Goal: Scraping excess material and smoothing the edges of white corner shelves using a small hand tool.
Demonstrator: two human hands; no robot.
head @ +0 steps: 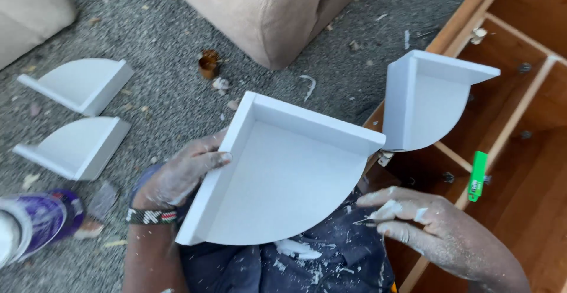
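Shelf corner points up-left; left hand grips edge, right hand spread.

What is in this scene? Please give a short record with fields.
Left hand: holds the white corner shelf by its left wall
Right hand: apart from the shelf, near its curved edge, fingers dusted white
Other shelves: one on the wooden frame, two on the carpet
Also: green lighter, purple can
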